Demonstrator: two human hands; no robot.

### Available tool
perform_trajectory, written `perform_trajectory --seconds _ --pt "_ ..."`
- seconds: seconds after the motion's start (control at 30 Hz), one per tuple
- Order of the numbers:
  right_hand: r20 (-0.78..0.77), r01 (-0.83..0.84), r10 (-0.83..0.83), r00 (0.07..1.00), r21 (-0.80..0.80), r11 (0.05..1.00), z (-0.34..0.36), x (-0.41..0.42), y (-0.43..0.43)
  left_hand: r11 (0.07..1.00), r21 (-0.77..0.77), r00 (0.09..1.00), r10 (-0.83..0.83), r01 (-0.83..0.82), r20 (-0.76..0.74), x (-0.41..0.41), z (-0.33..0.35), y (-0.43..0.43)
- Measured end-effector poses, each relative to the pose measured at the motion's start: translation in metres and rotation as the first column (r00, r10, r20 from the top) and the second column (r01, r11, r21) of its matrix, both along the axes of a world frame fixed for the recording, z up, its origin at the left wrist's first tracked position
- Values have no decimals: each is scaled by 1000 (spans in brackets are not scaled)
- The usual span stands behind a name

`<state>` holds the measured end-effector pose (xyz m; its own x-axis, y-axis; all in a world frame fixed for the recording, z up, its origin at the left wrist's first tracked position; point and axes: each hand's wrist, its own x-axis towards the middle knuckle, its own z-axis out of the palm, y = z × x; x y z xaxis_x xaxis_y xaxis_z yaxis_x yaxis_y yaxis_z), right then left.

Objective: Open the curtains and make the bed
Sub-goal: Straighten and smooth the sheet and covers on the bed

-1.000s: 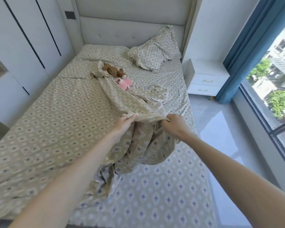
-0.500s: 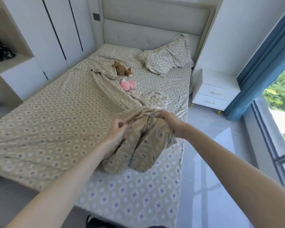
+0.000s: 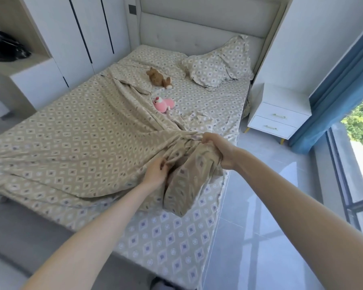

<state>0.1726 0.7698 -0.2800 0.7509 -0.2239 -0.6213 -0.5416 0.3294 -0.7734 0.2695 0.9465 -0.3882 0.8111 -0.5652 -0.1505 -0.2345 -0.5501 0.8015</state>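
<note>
Curtain drawn aside | right hand and left hand closed on bunched quilt | spreading unfinished; toys beyond the hands uncovered

Beige diamond-patterned quilt lies bunched across the bed; blue curtain hangs drawn aside.
</note>
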Motion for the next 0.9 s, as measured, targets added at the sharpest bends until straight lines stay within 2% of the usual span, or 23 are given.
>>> perform_trajectory --seconds 0.07,0.1,0.13,0.17,0.2,0.23,0.27,0.3,0.37,0.43,0.47,0.57,0.63,0.7,0.73,0.77,0.83,0.9 --pt "-42 -120 114 993 -202 972 0 -2 -9 978 -82 979 187 -193 -75 8 3 -2" --pt "-86 -202 183 979 -369 907 0 -3 -11 952 -102 956 278 -287 -92 13 5 -1" --pt "-187 -313 251 950 -548 776 -2 -3 -12 931 -124 938 334 -343 -89 16 9 1" --pt "-322 -423 275 906 -695 582 -6 -4 -12 919 -150 931 357 -364 -71 20 11 3" --pt "-434 -502 253 865 -773 389 -11 -4 -12 913 -187 931 362 -362 -36 21 14 6" --pt "-491 -540 228 841 -796 273 -16 -3 -13 903 -224 926 377 -367 5 22 19 8" --pt "-494 -536 219 842 -813 229 -19 -1 -14 896 -254 919 390 -365 57 22 22 10" --pt "-474 -522 231 850 -820 234 -21 1 -15 891 -268 901 412 -367 136 23 25 12" --pt "-430 -493 264 864 -828 266 -19 7 -20 866 -205 815 499 -456 295 25 30 12" --pt "-358 -443 282 890 -826 349 -16 11 -25 813 -148 736 575 -563 356 22 34 11" --pt "-313 -408 281 907 -814 413 -15 12 -25 816 -152 744 573 -558 344 21 35 11" --pt "-128 -273 261 957 -701 659 -14 16 -32 786 -192 779 613 -587 129 6 33 7" --pt "-34 -210 234 972 -578 789 -14 10 -37 693 -203 718 691 -692 -87 -16 25 -4" --pt "11 -137 160 987 -466 874 -14 7 -39 679 -66 658 675 -731 -335 -35 10 -10" --pt "33 -100 124 992 -410 906 -16 8 -39 718 15 634 624 -696 -456 -41 4 -12" --pt "14 -227 253 967 -397 889 -13 -11 -61 670 54 511 613 -740 -602 -90 -5 -37" --pt "30 -225 249 968 -336 915 -10 -12 -68 733 154 398 519 -663 -757 -114 -9 -49" --pt "40 -240 259 965 -265 934 -8 -21 -74 729 149 260 416 -668 -871 -135 -22 -63"
